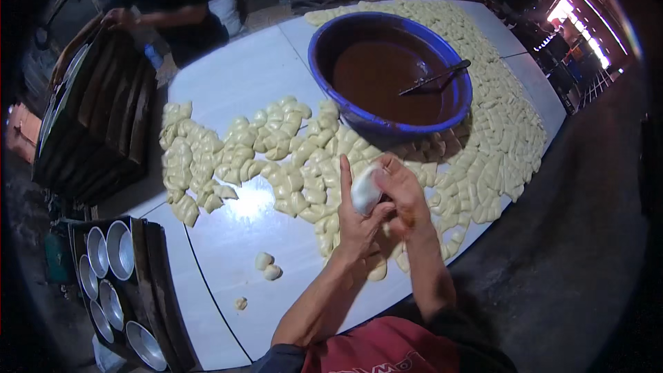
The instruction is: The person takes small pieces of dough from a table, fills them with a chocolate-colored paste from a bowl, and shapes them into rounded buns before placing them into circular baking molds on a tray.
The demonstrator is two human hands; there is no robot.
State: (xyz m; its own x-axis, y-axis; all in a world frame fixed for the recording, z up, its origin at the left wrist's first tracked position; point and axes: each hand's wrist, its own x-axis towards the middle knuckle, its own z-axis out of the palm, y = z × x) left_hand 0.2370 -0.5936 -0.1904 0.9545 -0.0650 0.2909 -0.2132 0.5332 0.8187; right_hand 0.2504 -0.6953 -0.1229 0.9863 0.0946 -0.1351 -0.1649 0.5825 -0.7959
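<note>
A pale piece of dough [367,192] is held between my two hands near the middle of the table. My left hand [358,224] cradles it from the left, index finger pointing up. My right hand [406,200] grips it from the right. Many flattened dough pieces [476,173] lie in a wide spread over the white table [221,276] around a blue basin [322,90] of brown liquid, with a dark-handled utensil [435,77] resting in it. A few small dough lumps [266,266] sit left of my forearms.
A stack of dark trays [110,117] stands at the left, with a person [166,14] holding it. A rack of round metal pans [120,249] is at the lower left. More equipment [559,48] stands in the dim background at the right.
</note>
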